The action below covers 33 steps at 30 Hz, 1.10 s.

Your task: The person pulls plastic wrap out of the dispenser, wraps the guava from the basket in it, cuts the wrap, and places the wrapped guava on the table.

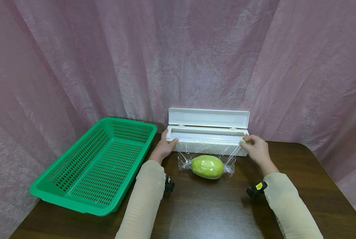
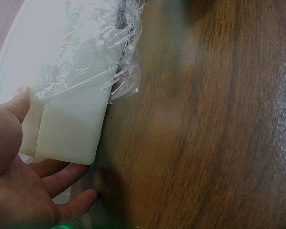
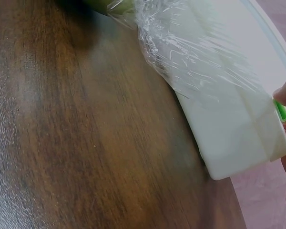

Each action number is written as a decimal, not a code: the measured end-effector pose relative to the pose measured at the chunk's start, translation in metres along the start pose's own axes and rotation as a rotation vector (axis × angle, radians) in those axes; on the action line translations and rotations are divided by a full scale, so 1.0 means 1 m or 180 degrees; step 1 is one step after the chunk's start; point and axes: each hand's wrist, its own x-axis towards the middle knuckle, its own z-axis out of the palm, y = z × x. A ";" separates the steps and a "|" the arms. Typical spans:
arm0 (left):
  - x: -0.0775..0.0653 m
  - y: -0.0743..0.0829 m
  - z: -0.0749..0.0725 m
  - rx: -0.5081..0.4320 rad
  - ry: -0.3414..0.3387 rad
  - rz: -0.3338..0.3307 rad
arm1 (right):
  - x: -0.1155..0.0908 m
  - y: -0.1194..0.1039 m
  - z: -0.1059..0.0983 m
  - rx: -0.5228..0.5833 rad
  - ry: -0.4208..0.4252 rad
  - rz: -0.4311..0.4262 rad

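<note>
A white cling film dispenser stands at the back of the table with its hinged lid raised. My left hand grips its left end, thumb on the front top edge, other fingers around the end in the left wrist view. At the right end my right hand pinches a small green slide cutter between thumb and fingers. Clear cling film runs down over the dispenser's front to an oval yellow-green fruit. The fruit is wrapped, with film bunched at both of its ends.
A large green plastic basket with slotted walls sits on the left of the dark wooden table. Close behind the dispenser hangs a pink curtain. The table's right edge slants away beyond my right arm.
</note>
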 end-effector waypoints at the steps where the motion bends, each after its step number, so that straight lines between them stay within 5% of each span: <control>1: 0.000 0.000 0.000 0.0003 0.0003 -0.0001 | 0.000 0.000 0.000 0.0018 -0.0010 -0.0002; 19: -0.002 0.000 -0.001 0.0010 0.0024 0.0032 | -0.001 0.002 -0.003 0.0066 -0.0134 0.0200; 33: 0.000 0.000 0.000 -0.0028 0.0005 0.0003 | -0.003 0.007 -0.005 0.0146 0.0036 0.0338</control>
